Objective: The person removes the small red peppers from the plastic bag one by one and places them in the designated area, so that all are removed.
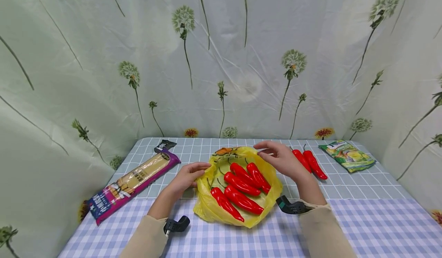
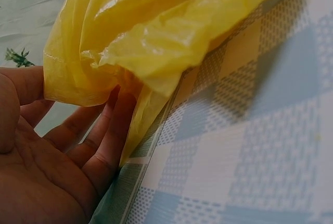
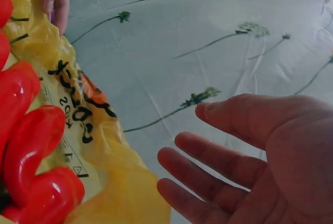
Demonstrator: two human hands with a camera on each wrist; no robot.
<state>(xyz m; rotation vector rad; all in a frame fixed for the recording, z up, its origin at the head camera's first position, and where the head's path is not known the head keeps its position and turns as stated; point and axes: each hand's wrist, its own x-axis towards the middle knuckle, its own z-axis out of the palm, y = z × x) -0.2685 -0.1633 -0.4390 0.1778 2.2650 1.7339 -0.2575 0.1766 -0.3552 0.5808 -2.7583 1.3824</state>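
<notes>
A yellow plastic bag (image 1: 205, 209) lies spread wide at the middle of the table, with several glossy red peppers (image 1: 243, 200) inside, their thin dark stems showing. At its left rim my left hand (image 1: 186, 177) touches the plastic with loosely bent fingers; in the left wrist view some fingertips disappear behind a fold of the bag. My right hand (image 1: 280, 159) hovers by the far right rim, fingers spread. In the right wrist view, nothing lies between the thumb and fingers of the right hand (image 3: 239, 166), and printed markings show on the bag's inner side.
A long purple noodle packet (image 1: 132, 185) lies slanted on the left, near a small black packet (image 1: 165, 145). Beyond my right hand are two loose red peppers (image 1: 314, 164) and a green and yellow bag (image 1: 348, 156). A flowered curtain (image 1: 241, 58) hangs behind the table.
</notes>
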